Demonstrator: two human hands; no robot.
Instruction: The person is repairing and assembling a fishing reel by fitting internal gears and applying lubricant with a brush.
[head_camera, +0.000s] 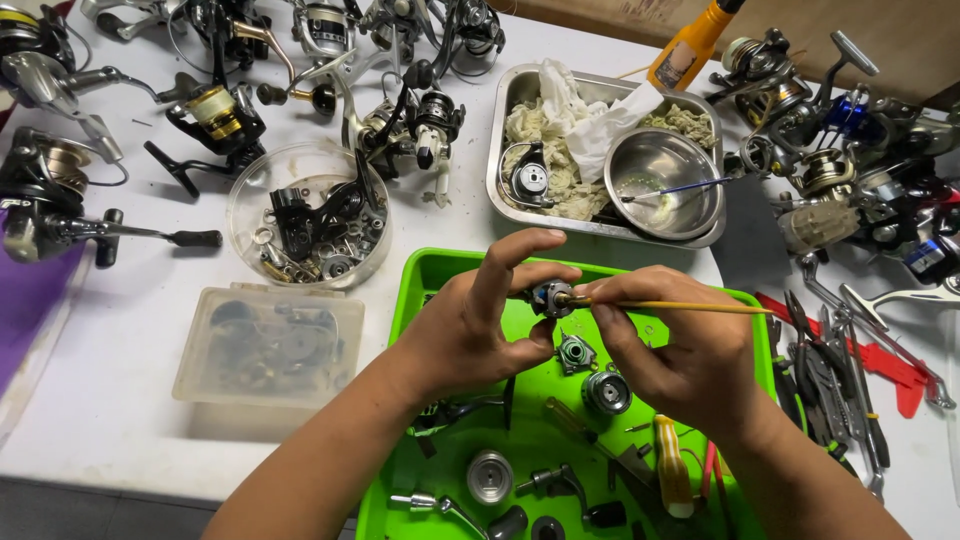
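My left hand (478, 322) pinches a small grey metal reel part (549, 297) between thumb and fingers above a bright green tray (430, 272). In my right hand (680, 345) is a thin yellow-handled brush (690, 306), its tip touching the reel part. On the tray below lie a small gear piece (576, 353), a dark spool (606, 392), a round silver cap (490, 476), a yellow-handled screwdriver (672, 465) and a reel handle (435, 504).
A steel tray (500, 150) at the back holds rags, a reel piece and a steel bowl (664, 180) with a brush. A round clear tub (305, 215) and a lidded clear box (268, 345) hold small parts. Several fishing reels crowd the back. Pliers and tools (840, 380) lie right.
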